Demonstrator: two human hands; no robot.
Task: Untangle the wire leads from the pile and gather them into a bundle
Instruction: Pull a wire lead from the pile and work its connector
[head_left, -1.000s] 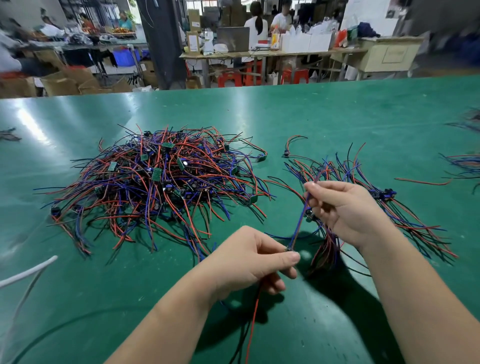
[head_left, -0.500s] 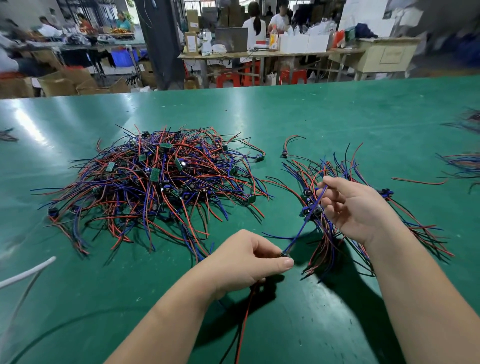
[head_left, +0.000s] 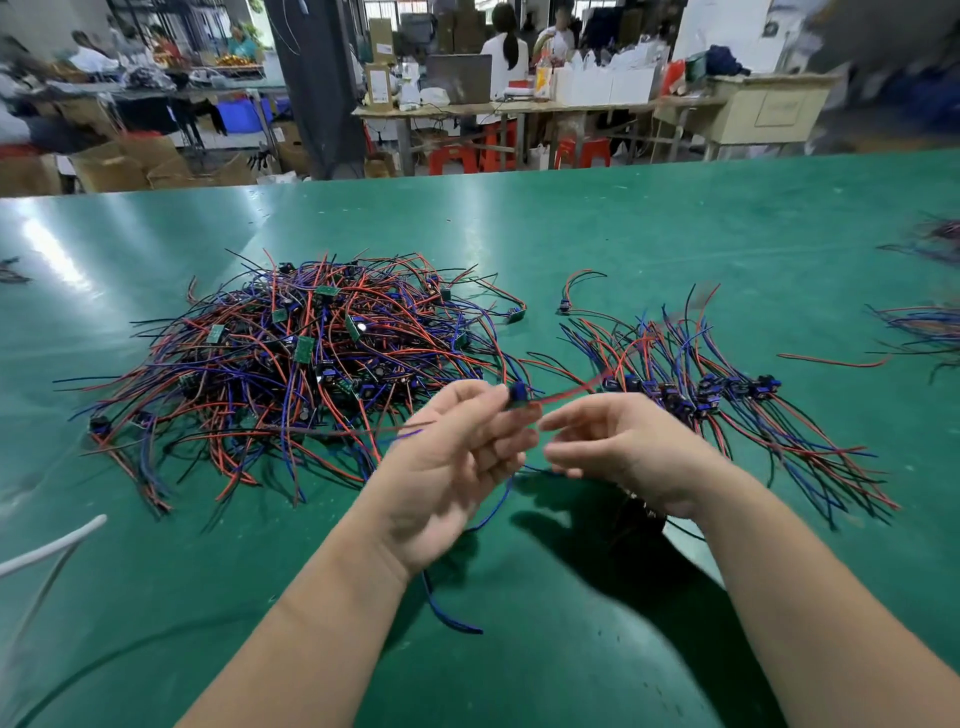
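One lead (head_left: 563, 391) has changed its lie within the last second: it ran taut on a slant then, its low end pinched by the left hand (head_left: 452, 467) down near the surface (head_left: 623, 234) at 6 o'clock and its high end up at the right hand (head_left: 628, 452); now the left hand has risen and rolled palm-up, and its fingers (head_left: 501, 418) are clamped on the lead's blue connector (head_left: 517, 393), with a blurred red wire streaming toward 3 o'clock and a blue tail drooping toward 6 o'clock; the two hands have drawn in until they are just beside each other above the surface; the right hand's fingers (head_left: 569, 415) are curled, thumb and forefinger parted toward the connector, and dark wires show under its wrist, yet whether it grips them I cannot tell; the pile (head_left: 311, 364) sits as it did at 10 o'clock of the hands, large and knotted; the gathered leads (head_left: 727, 405) lie fanned at 2 o'clock, connectors in a rough row; I judge that this lead is now clear of the tangle and is being passed across to join the bundle, so the task gains one lead while most of the pile remains.
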